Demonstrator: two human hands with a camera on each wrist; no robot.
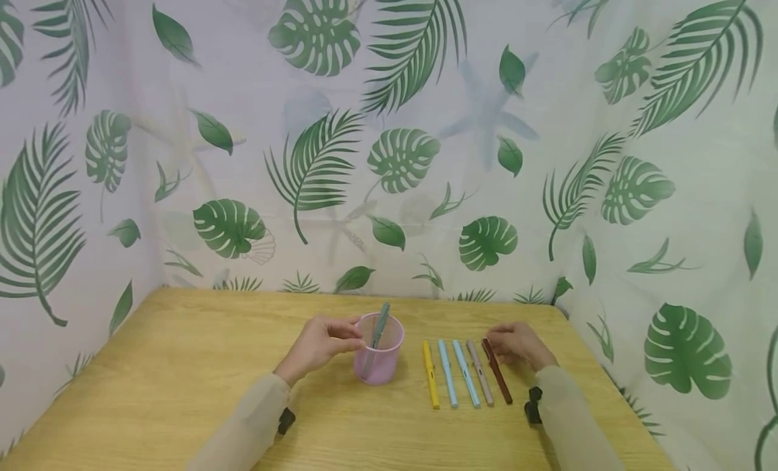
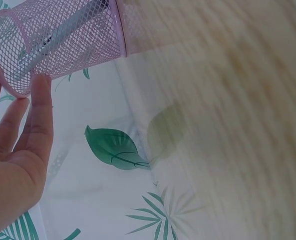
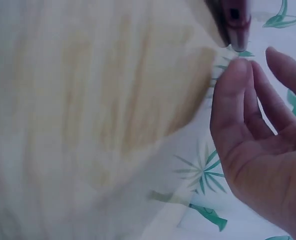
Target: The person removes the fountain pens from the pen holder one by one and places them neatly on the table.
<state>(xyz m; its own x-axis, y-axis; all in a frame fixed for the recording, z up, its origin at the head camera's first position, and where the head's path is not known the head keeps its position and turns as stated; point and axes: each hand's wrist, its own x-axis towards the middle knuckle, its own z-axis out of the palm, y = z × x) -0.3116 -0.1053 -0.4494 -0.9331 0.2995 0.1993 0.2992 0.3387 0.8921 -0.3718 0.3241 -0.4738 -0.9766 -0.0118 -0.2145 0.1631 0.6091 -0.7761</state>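
Note:
A pink mesh cup (image 1: 379, 353) stands on the wooden table (image 1: 182, 363) with a grey-green pen (image 1: 380, 324) leaning inside it. My left hand (image 1: 322, 344) is at the cup's left side; in the left wrist view its straight fingers (image 2: 40, 105) touch the rim of the cup (image 2: 63, 35). Right of the cup lie a yellow pen (image 1: 431, 376), two light blue pens (image 1: 448, 374) (image 1: 465, 374), a taupe pen (image 1: 480, 373) and a brown pen (image 1: 497, 372). My right hand (image 1: 516, 344) hovers by the brown pen's far end (image 3: 235, 20), its fingers (image 3: 237, 100) relaxed and holding nothing.
White curtains printed with green leaves (image 1: 401, 160) close in the table at the back and on both sides. Bare wood stretches along the table's left and front parts. A dark strap (image 1: 533, 405) sits on my right sleeve.

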